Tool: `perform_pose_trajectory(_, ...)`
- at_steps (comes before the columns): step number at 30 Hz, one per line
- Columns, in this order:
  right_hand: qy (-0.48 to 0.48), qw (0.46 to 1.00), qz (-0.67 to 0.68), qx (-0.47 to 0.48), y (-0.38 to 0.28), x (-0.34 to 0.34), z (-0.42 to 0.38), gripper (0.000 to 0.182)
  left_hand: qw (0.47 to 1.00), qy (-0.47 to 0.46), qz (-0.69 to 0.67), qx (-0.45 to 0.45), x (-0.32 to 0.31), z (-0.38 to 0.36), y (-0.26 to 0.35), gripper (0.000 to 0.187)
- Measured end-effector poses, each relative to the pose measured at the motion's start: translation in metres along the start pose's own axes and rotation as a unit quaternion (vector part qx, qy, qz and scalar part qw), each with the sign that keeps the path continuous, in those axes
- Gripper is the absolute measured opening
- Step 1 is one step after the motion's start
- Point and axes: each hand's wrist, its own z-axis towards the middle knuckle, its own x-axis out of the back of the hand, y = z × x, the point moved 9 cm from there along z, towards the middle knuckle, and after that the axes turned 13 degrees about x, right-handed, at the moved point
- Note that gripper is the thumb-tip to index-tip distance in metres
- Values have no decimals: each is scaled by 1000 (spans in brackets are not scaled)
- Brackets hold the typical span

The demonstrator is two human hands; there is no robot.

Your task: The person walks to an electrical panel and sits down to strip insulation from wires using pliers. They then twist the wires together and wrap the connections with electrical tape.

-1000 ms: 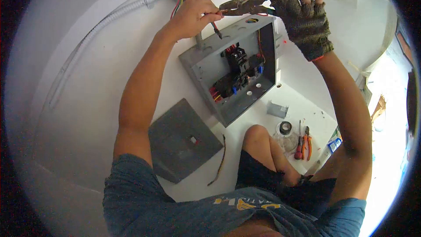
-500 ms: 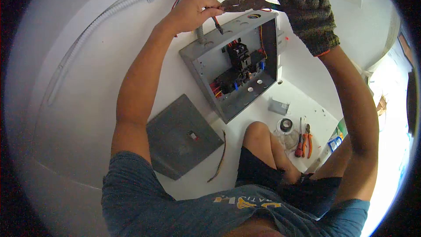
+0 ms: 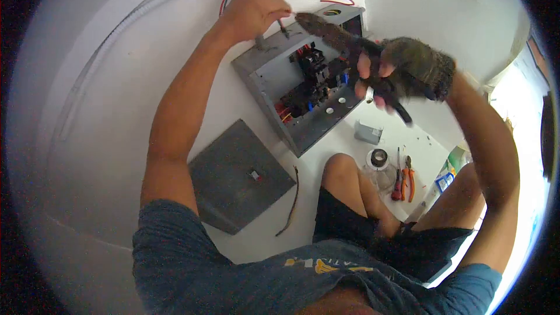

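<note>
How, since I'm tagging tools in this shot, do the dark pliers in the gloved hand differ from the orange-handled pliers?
The dark pliers are held up in the gloved right hand; the orange-handled pliers lie on the white surface beside a screwdriver. The dark pliers are dark throughout, while the orange-handled pliers have bright grips. Both have dark heads and two handles.

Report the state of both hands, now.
Left hand: closed, fingertips pinched together, seemingly on a wire end.
Right hand, gloved: closed around dark-handled pliers.
</note>
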Motion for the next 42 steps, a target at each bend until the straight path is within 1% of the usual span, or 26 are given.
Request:
perform_pose_trajectory(1,-44,933,347,-87,3,-22,-17,32,998,-1,62,-1,-3,-7,2,14)
perform_pose_trajectory(2,-84,743,645,-158,-14,-40,-34,31,992,4,125,1,-6,-9,1,13)
perform_pose_trajectory(3,-122,830,523,-149,-14,-41,-46,28,992,29,121,0,-2,-9,4,13)
perform_pose_trajectory(4,-107,847,479,-204,-12,-43,-54,26,992,28,123,4,-3,-4,5,13)
perform_pose_trajectory(6,-106,941,172,-272,-12,-27,-59,33,993,87,63,45,5,13,3,14)
perform_pose_trajectory(7,-100,941,171,-273,-4,-35,-65,33,993,84,56,64,3,17,0,16)
perform_pose_trajectory(8,-33,982,-4,-188,8,-26,-59,34,993,88,60,56,3,21,2,16)
perform_pose_trajectory(9,35,978,-183,-93,3,-12,-50,37,994,70,36,73,0,21,-4,18)
perform_pose_trajectory(10,41,977,-191,-87,5,-8,-44,37,994,51,14,93,5,22,-5,19)
perform_pose_trajectory(12,167,854,-480,-107,-11,29,-37,42,992,34,-11,121,10,20,-10,21)
perform_pose_trajectory(13,169,855,-480,-104,-11,36,-28,42,990,13,-22,139,7,18,-15,23)
perform_pose_trajectory(15,267,721,-639,-39,-40,63,-15,42,987,-9,-34,157,5,16,-19,26)
perform_pose_trajectory(16,268,719,-640,-39,-38,67,-8,42,986,-27,-28,163,4,16,-20,26)
perform_pose_trajectory(18,273,700,-658,-51,-39,69,1,57,985,-46,-22,166,1,17,-19,27)
perform_pose_trajectory(20,262,676,-687,-52,-45,68,10,59,985,10,-63,163,8,17,-18,22)
perform_pose_trajectory(23,262,670,-692,-57,-39,69,18,62,984,-34,-34,172,7,17,-17,24)
perform_pose_trajectory(25,306,638,-706,-16,-50,69,18,64,986,-23,-42,160,8,18,-16,22)
perform_pose_trajectory(29,247,641,-724,-59,-48,69,25,67,989,-25,-30,141,5,15,-17,19)
perform_pose_trajectory(32,260,667,-698,-17,-51,72,24,54,993,-12,-47,110,6,14,-18,18)
perform_pose_trajectory(34,222,739,-636,11,-34,69,25,28,991,3,-55,123,10,13,-16,18)
perform_pose_trajectory(35,222,740,-635,11,-24,68,20,28,989,18,-61,133,14,13,-16,18)
perform_pose_trajectory(37,133,896,-417,74,0,53,27,24,992,1,-49,119,12,13,-17,19)
perform_pose_trajectory(38,34,972,-227,47,21,43,24,26,994,-16,-36,104,9,11,-15,20)
perform_pose_trajectory(39,-55,998,24,-16,22,31,23,27,993,-19,-42,105,8,4,-12,20)
perform_pose_trajectory(40,-97,976,185,-63,18,21,18,28,994,-23,-5,108,6,1,-10,20)
perform_pose_trajectory(42,-116,959,247,-72,3,19,15,30,994,-13,39,104,7,7,-9,21)
